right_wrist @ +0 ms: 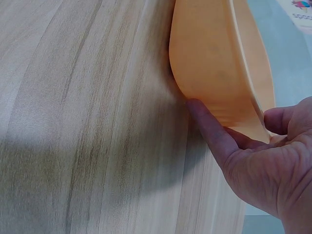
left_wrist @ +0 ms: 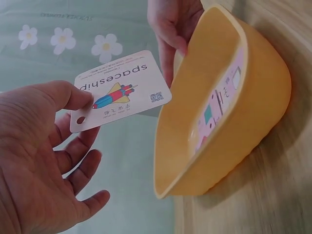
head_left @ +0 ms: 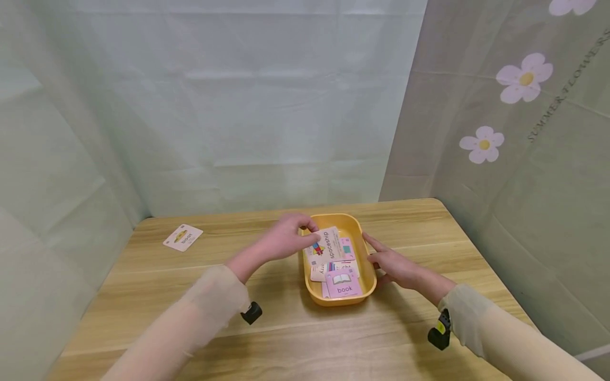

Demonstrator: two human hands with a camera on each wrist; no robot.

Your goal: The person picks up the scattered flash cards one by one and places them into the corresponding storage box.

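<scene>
My left hand (head_left: 293, 238) pinches a white flashcard (left_wrist: 124, 90) by one corner, thumb on its printed face. It reads "spaceship" and bears a coloured rocket picture. In the head view the card appears over a yellow plastic bin (head_left: 310, 293). Lying in the bin are several more flashcards, among them a pink "book" card (head_left: 344, 288) and partly covered ones. Against the bin's right side rests my right hand (head_left: 397, 267); in the right wrist view its thumb (right_wrist: 212, 126) lies along the outer wall and another fingertip is at the rim.
A white "boat" flashcard (head_left: 183, 237) lies alone at the left rear of the wooden table (head_left: 305, 344). Hanging cloth (head_left: 238, 106) stands behind the table and on both sides, with flowers printed on the right.
</scene>
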